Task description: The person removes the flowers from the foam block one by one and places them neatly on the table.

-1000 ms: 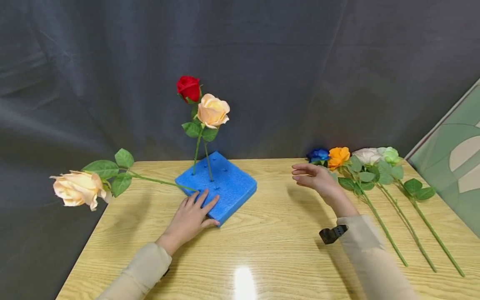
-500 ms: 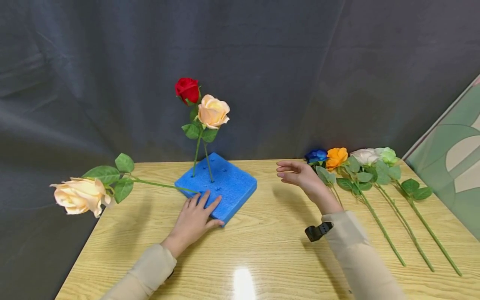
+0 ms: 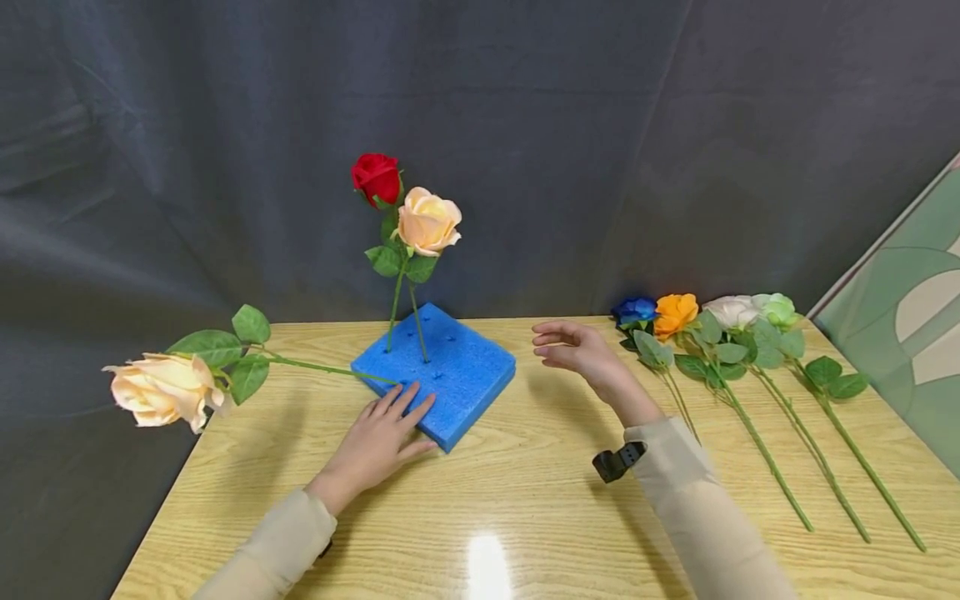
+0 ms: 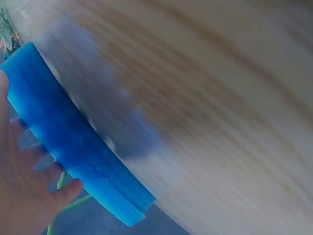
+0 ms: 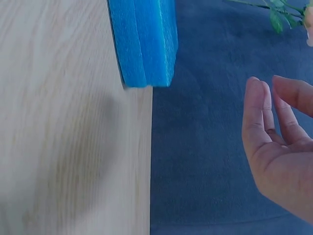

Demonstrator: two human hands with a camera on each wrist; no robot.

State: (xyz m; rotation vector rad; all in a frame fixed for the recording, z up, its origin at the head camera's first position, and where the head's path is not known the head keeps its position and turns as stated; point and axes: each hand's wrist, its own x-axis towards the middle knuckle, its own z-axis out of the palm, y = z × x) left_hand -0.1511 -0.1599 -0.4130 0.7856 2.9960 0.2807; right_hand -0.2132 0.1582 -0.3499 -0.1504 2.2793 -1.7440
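Note:
My left hand (image 3: 377, 443) lies with fingers spread on the near left edge of a blue foam block (image 3: 472, 375); the left wrist view shows the block's side (image 4: 78, 142) by the thumb. A red rose (image 3: 377, 177) and a peach rose (image 3: 429, 222) stand upright in the foam. Another peach rose (image 3: 161, 389) leans far out to the left, its stem (image 3: 322, 367) running to the block beside my left fingertips. Right of the block, my right hand (image 3: 585, 358) hovers over the table, fingers loosely bent and holding nothing. The right wrist view shows nothing between its fingers (image 5: 253, 103).
On the right of the wooden table (image 3: 525, 517) lie several loose roses: a blue one (image 3: 634, 310), an orange one (image 3: 677, 315), a white one (image 3: 731, 311) and a pale green one (image 3: 780, 310). A dark curtain (image 3: 555, 167) hangs behind. A green patterned panel (image 3: 900, 317) borders the right.
My right hand has moved left, away from the loose roses and closer to the foam block. My left hand has stayed on the block with only a slight shift.

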